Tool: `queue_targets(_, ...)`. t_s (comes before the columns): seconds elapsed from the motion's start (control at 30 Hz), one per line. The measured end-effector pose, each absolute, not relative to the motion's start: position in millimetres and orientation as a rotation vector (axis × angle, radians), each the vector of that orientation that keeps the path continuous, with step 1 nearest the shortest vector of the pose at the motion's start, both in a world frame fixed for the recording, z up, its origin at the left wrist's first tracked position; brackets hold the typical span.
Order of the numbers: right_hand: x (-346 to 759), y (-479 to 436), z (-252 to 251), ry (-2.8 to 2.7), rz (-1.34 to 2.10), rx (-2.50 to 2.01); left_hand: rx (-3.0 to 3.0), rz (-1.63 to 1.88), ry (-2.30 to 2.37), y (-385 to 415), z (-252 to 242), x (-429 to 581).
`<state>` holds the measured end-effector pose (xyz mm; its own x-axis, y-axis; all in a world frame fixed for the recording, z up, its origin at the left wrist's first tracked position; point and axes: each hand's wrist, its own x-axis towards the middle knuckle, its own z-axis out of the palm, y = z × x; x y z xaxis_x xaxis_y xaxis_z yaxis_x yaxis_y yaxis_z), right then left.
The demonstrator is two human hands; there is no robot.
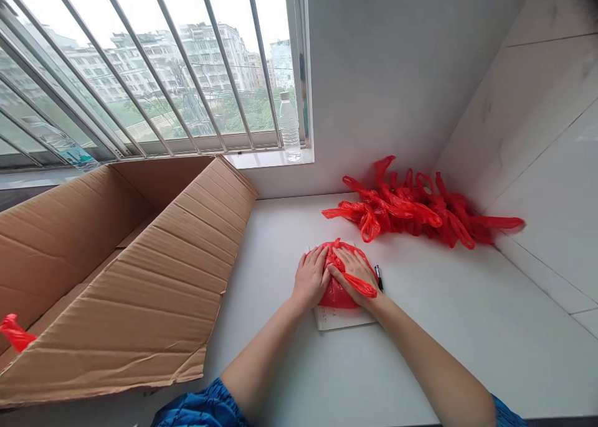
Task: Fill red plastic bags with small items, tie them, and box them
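Note:
A knotted red plastic bag (339, 295) with a rounded, filled shape lies on a notebook or pad (346, 320), and its contents are hidden. My left hand (312, 271) rests flat on the bag's left side with its fingers stretched out. On the right side my right hand (355, 274) presses down, fingers extended and thumb pointing toward the knot. One twisted bag handle (359, 284) lies across the back of that hand. Close to my right hand is a dark pen (379, 279), partly covered.
A large open cardboard box (187, 277) stands at left, with a bit of red plastic (16, 333) inside. Several knotted red bags (411, 212) are heaped at the back right by the wall. A plastic bottle (289, 128) stands on the windowsill; another bottle (70, 147) is behind the box.

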<state>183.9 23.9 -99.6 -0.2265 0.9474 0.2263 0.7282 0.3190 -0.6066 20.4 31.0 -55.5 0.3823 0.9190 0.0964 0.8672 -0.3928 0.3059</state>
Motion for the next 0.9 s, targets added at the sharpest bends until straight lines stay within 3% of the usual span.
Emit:
queue_targets(0.6, 192.1, 22.0, -91.3, -1.992, 0.543, -1.333, 2.370, 0.466, 1.543, 31.7, -54.9, 18.2)
queue_targets(0.73, 210.4, 14.7, -69.6, -1.897, 0.535, -1.099, 2.286, 0.453, 1.446, 28.5, -29.9, 9.0)
queue_targets(0.9, 210.3, -18.6, -24.6, -1.652, 0.827, -0.855, 2.467, 0.382, 1.241, -0.8, 24.6, 14.2)
